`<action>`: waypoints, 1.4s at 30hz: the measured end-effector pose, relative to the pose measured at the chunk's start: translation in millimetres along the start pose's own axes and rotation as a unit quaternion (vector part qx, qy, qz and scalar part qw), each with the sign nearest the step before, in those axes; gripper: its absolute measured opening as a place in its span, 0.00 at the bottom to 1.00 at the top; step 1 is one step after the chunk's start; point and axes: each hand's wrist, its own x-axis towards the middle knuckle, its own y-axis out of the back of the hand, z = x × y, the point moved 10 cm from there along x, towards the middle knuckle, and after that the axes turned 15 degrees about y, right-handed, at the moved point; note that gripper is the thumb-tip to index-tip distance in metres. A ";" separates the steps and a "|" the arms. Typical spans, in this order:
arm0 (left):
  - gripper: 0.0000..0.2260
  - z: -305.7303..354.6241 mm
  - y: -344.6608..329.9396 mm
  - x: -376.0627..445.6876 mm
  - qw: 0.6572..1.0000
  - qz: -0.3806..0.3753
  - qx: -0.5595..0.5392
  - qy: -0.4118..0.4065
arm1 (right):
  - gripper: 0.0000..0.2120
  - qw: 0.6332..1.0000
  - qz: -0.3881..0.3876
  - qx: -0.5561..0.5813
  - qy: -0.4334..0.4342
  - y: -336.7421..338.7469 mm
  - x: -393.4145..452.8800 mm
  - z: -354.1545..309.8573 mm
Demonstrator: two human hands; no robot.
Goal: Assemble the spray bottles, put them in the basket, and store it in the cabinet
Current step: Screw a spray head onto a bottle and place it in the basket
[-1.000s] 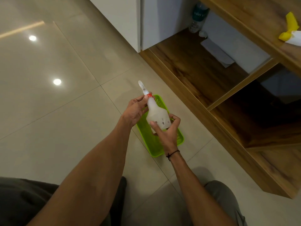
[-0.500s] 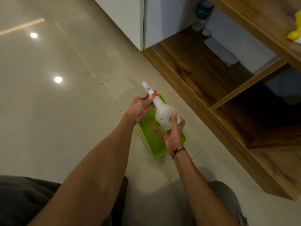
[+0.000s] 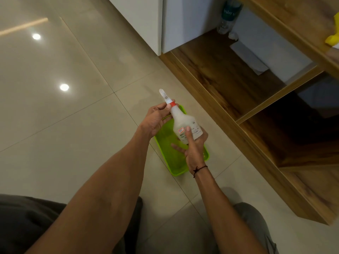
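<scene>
A white translucent spray bottle with a red collar and a white spray head is held in the air above the green basket, which lies on the tiled floor. My right hand grips the bottle's lower body from below, thumb across the label. My left hand pinches the spray head just above the red collar. The wooden cabinet stands open to the right, with a low shelf close to the basket.
A clear water bottle and a white sheet lie at the back of the cabinet shelf. A yellow object sits on the upper shelf at far right. My knees are at the bottom edge of the view.
Both hands have turned the bottle slightly, so its label now faces up. My right thumb has shifted across the label. The view has drifted a little to the left.
</scene>
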 end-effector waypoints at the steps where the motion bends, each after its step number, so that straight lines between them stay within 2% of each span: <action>1: 0.15 -0.5 -1.1 -0.3 1.000 -0.001 -0.007 0.000 | 0.35 0.998 0.008 -0.046 0.046 0.1 1.9 -8.0; 3: 0.14 0.9 -2.9 -0.5 1.000 -0.007 -0.019 0.002 | 0.32 0.994 -0.005 -0.095 0.049 -1.1 5.3 -9.2; 5: 0.12 3.1 -3.4 -0.5 1.000 -0.015 -0.016 0.006 | 0.28 0.996 -0.046 -0.044 -0.056 -4.6 0.7 4.0; 7: 0.11 4.0 -5.2 -1.6 0.999 -0.030 -0.003 0.012 | 0.40 0.978 -0.085 0.027 -0.186 -4.9 -11.9 20.8; 9: 0.10 3.0 -5.9 -2.1 0.999 -0.041 0.010 0.017 | 0.47 0.966 -0.095 0.072 -0.230 -1.8 -16.9 27.7; 11: 0.10 1.7 -4.1 -2.0 0.999 -0.035 0.016 0.015 | 0.45 0.970 -0.099 0.075 -0.207 -5.6 -17.5 27.3; 13: 0.10 0.9 -0.2 -1.9 1.000 -0.021 0.015 0.010 | 0.36 0.994 -0.042 0.033 -0.096 -0.4 -4.9 15.7; 15: 0.10 -0.6 2.3 -1.5 1.000 -0.017 0.008 0.006 | 0.33 1.000 0.019 -0.023 -0.001 7.5 4.0 2.5; 16: 0.10 -0.2 2.1 -1.7 1.000 -0.020 0.001 0.004 | 0.32 0.999 0.022 -0.027 -0.005 5.0 5.5 2.1; 18: 0.10 1.8 -0.4 -1.8 0.999 -0.032 -0.006 0.004 | 0.34 0.995 -0.011 0.020 -0.099 -3.0 0.3 14.6; 20: 0.10 2.9 -3.9 -1.2 0.999 -0.048 -0.003 0.008 | 0.44 0.972 -0.050 0.085 -0.214 -6.3 -12.3 27.5; 22: 0.09 4.1 -5.2 -0.4 0.999 -0.049 0.002 0.007 | 0.51 0.956 -0.068 0.118 -0.258 -6.5 -18.6 34.8; 24: 0.08 5.8 -5.2 0.5 0.999 -0.038 0.012 -0.003 | 0.49 0.963 -0.068 0.116 -0.232 -11.2 -18.3 33.2; 27: 0.08 7.0 -4.9 0.8 1.000 -0.016 0.022 -0.015 | 0.34 0.997 0.024 0.044 -0.057 0.7 -2.7 14.5; 29: 0.08 6.5 -4.5 1.5 0.999 -0.010 0.026 -0.017 | 0.36 0.999 0.054 0.001 0.004 1.9 -0.7 3.3; 32: 0.08 7.5 -6.0 1.3 0.999 -0.020 0.029 -0.016 | 0.33 0.999 0.031 0.011 -0.041 0.0 0.4 11.7; 37: 0.07 7.0 0.6 0.6 0.997 0.006 0.069 -0.022 | 0.37 0.975 -0.035 0.134 -0.172 -9.8 -5.7 38.3; 39: 0.06 7.9 1.8 -0.8 0.997 0.018 0.071 -0.032 | 0.35 0.975 -0.047 0.139 -0.164 -9.5 -2.8 40.5; 42: 0.08 14.8 -3.7 -6.1 0.995 0.007 0.086 -0.044 | 0.27 0.993 -0.067 0.017 -0.096 -3.5 7.4 36.8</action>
